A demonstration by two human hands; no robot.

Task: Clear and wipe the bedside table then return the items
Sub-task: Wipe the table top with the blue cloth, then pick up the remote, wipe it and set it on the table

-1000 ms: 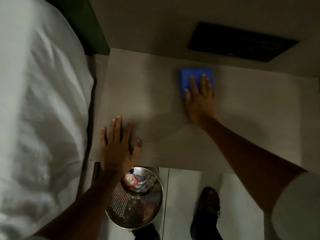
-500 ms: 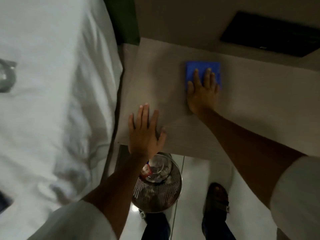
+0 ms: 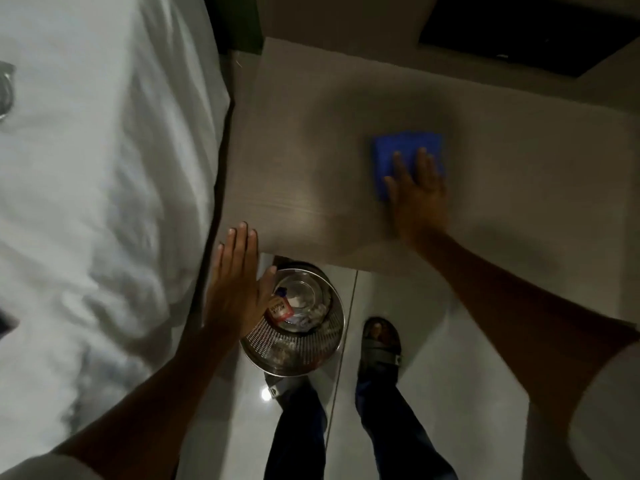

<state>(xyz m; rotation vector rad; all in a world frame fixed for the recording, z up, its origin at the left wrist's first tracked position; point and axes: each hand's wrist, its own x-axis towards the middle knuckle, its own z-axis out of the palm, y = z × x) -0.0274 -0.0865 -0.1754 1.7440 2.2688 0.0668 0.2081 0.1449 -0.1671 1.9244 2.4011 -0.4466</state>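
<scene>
The bedside table [image 3: 311,140] has a bare light wood-grain top. A folded blue cloth [image 3: 401,150] lies flat on it, right of centre. My right hand [image 3: 417,199] presses flat on the cloth's near half, fingers spread, blurred by motion. My left hand [image 3: 237,282] hovers at the table's front left corner, open and flat, only its fingertips over the edge and the palm above the bin. No table items are on the top.
A white bed [image 3: 97,202] fills the left side, against the table. A perforated metal waste bin [image 3: 298,323] with rubbish stands on the tiled floor below the table's front edge. My sandalled foot [image 3: 379,341] is beside it. A dark panel [image 3: 526,32] is on the wall.
My right hand has drawn the cloth nearer and to the right across the table. My left hand has slid back off the tabletop to its front left corner. The view swung left.
</scene>
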